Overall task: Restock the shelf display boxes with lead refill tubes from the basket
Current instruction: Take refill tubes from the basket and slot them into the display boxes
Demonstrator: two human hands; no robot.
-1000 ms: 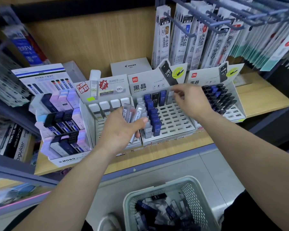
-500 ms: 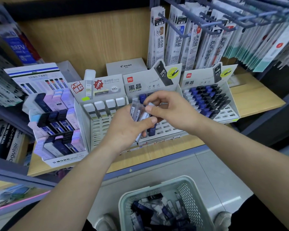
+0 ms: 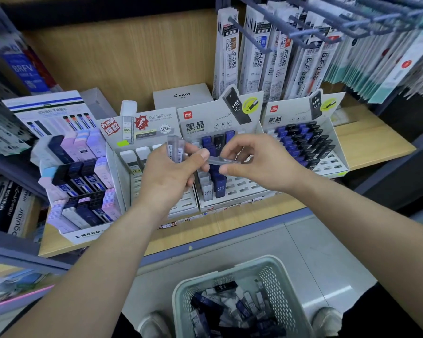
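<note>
the right hand point(image 3: 257, 164) pinches one clear lead tube point(image 3: 222, 161) in front of the middle display box point(image 3: 242, 189) on the shelf point(image 3: 376, 142); i see the left hand point(image 3: 166, 175) gripping a bunch of tubes point(image 3: 175, 149) just beside it. the basket point(image 3: 181, 296) of tubes sits below.

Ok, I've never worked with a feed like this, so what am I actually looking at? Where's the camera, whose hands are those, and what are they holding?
There is no machine here: these are a person's two bare hands, seen by one camera worn on the head and looking down. The left hand holds a bunch of clear lead tubes upright. The right hand pinches a single clear tube, which lies sideways between the two hands. On the wooden shelf stand cardboard display boxes. The middle box, behind the hands, is partly filled; the right box is fuller. On the floor below sits the basket with more tubes.
</note>
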